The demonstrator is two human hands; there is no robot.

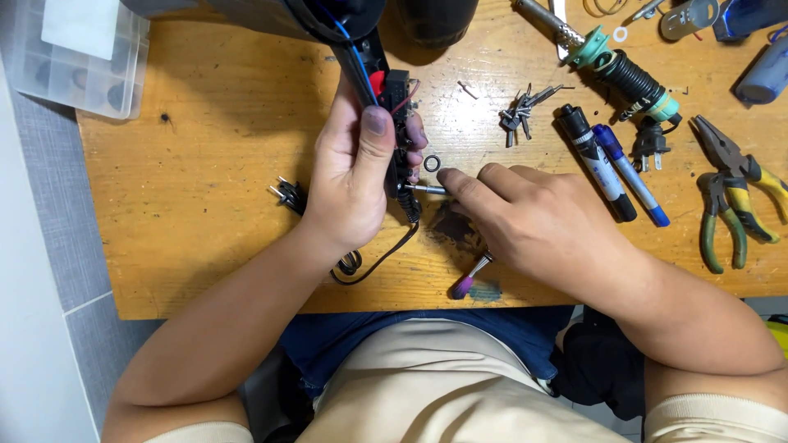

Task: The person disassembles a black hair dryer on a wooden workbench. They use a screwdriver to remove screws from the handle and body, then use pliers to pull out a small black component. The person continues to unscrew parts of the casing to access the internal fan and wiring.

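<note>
Black appliance handle [392, 123] over scuffed wooden table [205, 164]; grey tiled floor [49, 189] beside.

Worn, stained wooden table [205, 164]; glossy black plastic handle [373, 66]; shiny metal screwdriver shaft [425, 189]; rubber-sleeved pliers [730, 189].

Head camera, close, straight down over workbench [205, 164]
</note>
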